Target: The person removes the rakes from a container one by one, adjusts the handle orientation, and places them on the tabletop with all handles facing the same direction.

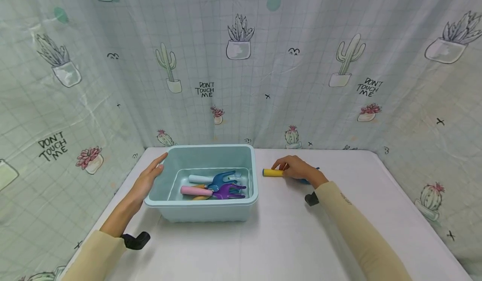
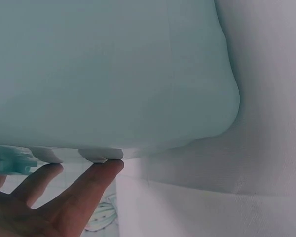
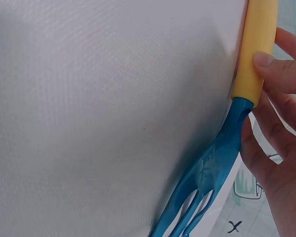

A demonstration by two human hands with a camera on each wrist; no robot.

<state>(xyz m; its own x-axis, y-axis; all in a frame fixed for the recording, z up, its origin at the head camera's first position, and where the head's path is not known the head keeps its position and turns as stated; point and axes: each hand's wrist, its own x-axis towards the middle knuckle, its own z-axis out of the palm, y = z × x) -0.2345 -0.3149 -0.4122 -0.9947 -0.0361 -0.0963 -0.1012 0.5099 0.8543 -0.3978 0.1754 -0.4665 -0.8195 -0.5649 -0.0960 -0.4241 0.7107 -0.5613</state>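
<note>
A light blue-green plastic bin (image 1: pixel 207 213) stands on the white table. Against its left side, my left hand (image 1: pixel 144 184) rests with fairly straight fingers; the left wrist view shows fingertips (image 2: pixel 111 168) at the bin's wall. To the right of the bin, my right hand (image 1: pixel 297 166) pinches a toy garden fork by its yellow handle (image 1: pixel 272 172), thumb on one side and fingers on the other. The fork's blue head (image 3: pixel 222 138) points right, largely hidden behind the hand in the head view, and lies close over the tabletop.
Inside the bin lie several toy garden tools, among them a purple fork (image 1: pixel 227 192) with a pink handle (image 1: pixel 196 190), a blue fork (image 1: pixel 220 180) and a light blue handle (image 1: pixel 199 179). A cactus-print curtain (image 1: pixel 263 76) hangs behind the table (image 1: pixel 286 239) and along both sides.
</note>
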